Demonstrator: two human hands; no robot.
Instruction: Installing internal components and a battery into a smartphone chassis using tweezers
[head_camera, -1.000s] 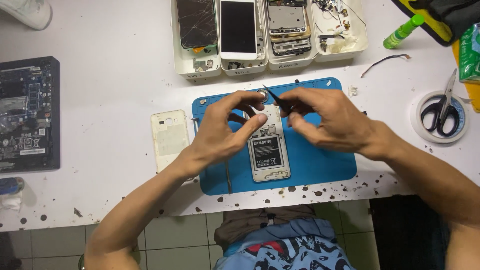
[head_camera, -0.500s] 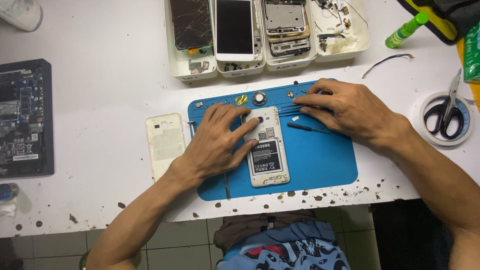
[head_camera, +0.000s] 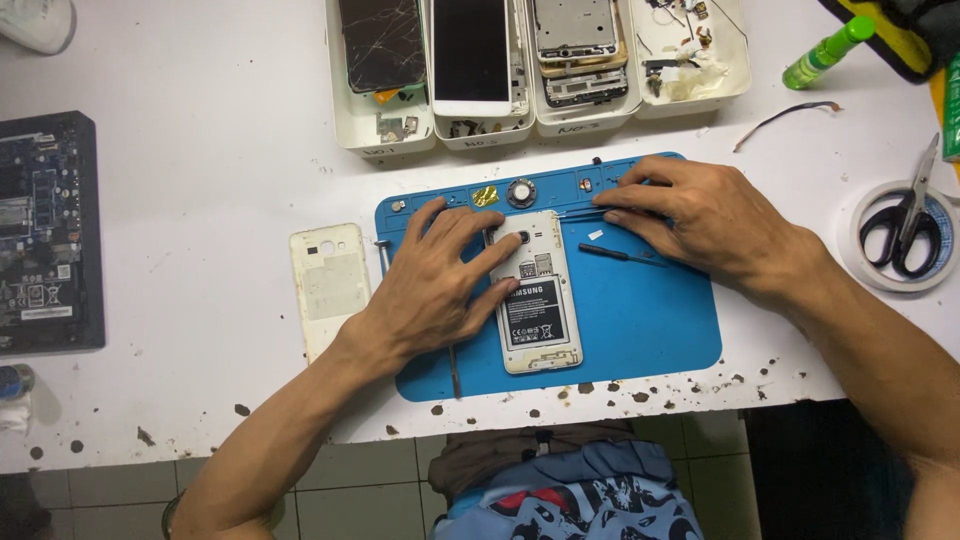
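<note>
Your left hand (head_camera: 440, 285) lies flat, fingers spread, pinning the opened phone (head_camera: 533, 295) on the blue mat (head_camera: 640, 320). It's light, slick and fragile: steady it by the edges. Beyond, your right hand (head_camera: 710, 225) presses loosely onto tweezers (head_camera: 585, 212).

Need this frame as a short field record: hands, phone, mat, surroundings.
left hand: flat on the open phone, fingers spread over its upper left
right hand: on the mat's top edge, fingers touching thin tweezers
phone: back cover off, battery showing, lying on the mat
mat: blue, on white table
back cover: white, left of the mat
screwdriver: black, loose on the mat
trays: white, hold phones and parts
scissors: on tape roll, far right
</note>
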